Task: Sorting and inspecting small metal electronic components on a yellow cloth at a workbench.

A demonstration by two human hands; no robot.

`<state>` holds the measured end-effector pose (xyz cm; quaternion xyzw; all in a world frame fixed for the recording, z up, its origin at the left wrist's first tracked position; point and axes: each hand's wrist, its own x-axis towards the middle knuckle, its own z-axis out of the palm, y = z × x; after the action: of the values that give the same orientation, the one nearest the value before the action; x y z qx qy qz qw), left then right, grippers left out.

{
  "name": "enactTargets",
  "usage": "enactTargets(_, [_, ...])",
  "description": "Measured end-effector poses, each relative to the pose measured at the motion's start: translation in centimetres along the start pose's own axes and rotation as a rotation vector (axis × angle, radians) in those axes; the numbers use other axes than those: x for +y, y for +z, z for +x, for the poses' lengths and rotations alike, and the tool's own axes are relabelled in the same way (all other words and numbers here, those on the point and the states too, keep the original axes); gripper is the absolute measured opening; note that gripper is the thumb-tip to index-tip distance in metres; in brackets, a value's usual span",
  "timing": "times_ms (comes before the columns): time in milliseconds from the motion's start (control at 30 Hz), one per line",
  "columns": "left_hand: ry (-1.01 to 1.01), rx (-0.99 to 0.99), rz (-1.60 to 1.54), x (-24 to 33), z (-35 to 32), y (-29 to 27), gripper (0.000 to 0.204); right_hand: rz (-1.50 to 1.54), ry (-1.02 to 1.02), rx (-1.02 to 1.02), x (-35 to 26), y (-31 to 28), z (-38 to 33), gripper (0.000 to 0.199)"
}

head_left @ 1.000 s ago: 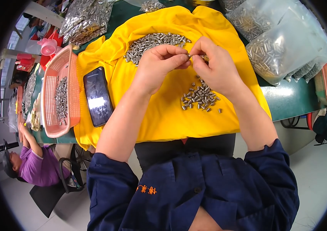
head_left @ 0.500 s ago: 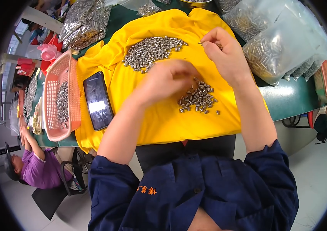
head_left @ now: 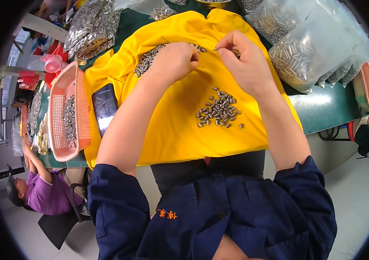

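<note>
On the yellow cloth [head_left: 180, 141], left to right, we see an upper heap of short metal cylinders [head_left: 145, 63], axes jumbled, partly hidden by the nearer left hand [head_left: 173, 60], its curled fingers' grip unclear; a lower heap of shiny grey cylinders [head_left: 219, 109]; the right hand [head_left: 246, 64], pinching a tiny piece [head_left: 215, 50].

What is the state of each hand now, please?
Left hand: curled at the far pile of metal pieces; what it holds, if anything, cannot be told.
Right hand: closed, pinching a small piece.
</note>
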<state>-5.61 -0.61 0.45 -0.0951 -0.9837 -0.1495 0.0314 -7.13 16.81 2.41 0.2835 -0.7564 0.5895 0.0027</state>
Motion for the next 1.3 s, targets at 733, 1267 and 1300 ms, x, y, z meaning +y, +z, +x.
enactTargets(733, [-0.216,0.136,-1.432,2.1,-4.9,-0.1,0.015,0.05,-0.018,-0.248,0.0,0.8,-0.7,0.01])
enactTargets(1267, [-0.309,0.227,-0.585,0.4,-4.9,-0.1,0.012,-0.153,-0.118,-0.089,0.0,0.9,-0.7,0.005])
enactTargets(1300, [-0.313,0.243,-0.793,0.4,-4.8,0.2,0.013,-0.075,-0.037,-0.076,-0.2,0.7,-0.6,0.005])
